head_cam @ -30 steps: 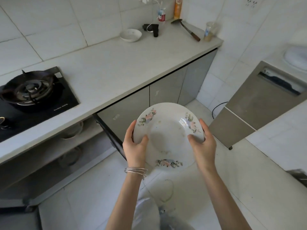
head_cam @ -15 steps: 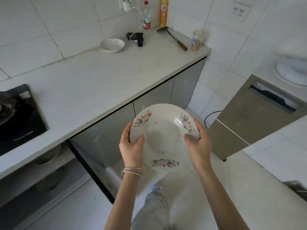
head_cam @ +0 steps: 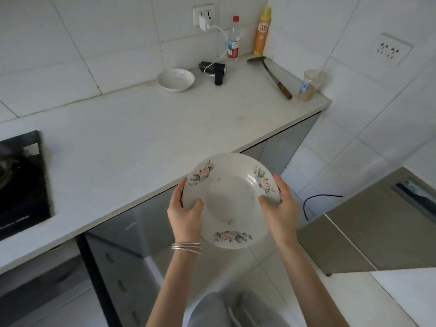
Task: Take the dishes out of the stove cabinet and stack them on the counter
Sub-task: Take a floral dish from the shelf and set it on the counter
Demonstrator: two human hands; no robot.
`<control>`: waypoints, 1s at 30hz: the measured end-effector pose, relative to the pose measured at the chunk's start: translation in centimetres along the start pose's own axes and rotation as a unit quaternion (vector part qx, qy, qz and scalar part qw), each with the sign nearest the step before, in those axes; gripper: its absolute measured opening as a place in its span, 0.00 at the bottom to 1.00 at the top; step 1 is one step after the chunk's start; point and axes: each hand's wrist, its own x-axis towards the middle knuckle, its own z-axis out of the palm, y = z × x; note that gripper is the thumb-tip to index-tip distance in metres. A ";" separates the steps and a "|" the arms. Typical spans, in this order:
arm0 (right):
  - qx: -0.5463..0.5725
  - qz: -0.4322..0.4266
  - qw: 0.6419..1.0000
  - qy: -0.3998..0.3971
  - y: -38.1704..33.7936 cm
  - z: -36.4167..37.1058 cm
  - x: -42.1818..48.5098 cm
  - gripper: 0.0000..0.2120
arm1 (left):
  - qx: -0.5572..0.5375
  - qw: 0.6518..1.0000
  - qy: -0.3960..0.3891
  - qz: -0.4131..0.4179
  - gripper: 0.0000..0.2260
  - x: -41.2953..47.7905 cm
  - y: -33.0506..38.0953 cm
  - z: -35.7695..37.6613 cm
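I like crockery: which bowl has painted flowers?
The big bowl held between left hand and right hand; the small bowl on the counter looks nearly plain.

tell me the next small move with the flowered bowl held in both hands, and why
Probably carry the flowered bowl forward over the counter and set it down there. The left hand and right hand grip its rim, it hangs at the counter's front edge, and a small white bowl already sits near the wall.

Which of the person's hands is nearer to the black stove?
Left. The left hand grips the floral bowl on the rim facing the stove; the right hand grips the opposite rim, farther away.
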 end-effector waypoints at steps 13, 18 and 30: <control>-0.013 -0.011 0.994 -0.112 -0.7 3.8 18.8 0.28 | 0.007 0.995 0.104 -0.003 0.23 11.1 1.9 10.9; -0.007 -0.025 0.988 -0.152 -1.8 5.7 26.0 0.29 | 0.013 0.988 0.153 -0.008 0.24 15.3 3.0 14.9; 0.000 0.003 0.977 -0.214 -2.8 14.4 35.5 0.29 | 0.043 0.978 0.201 -0.039 0.24 26.1 1.8 16.7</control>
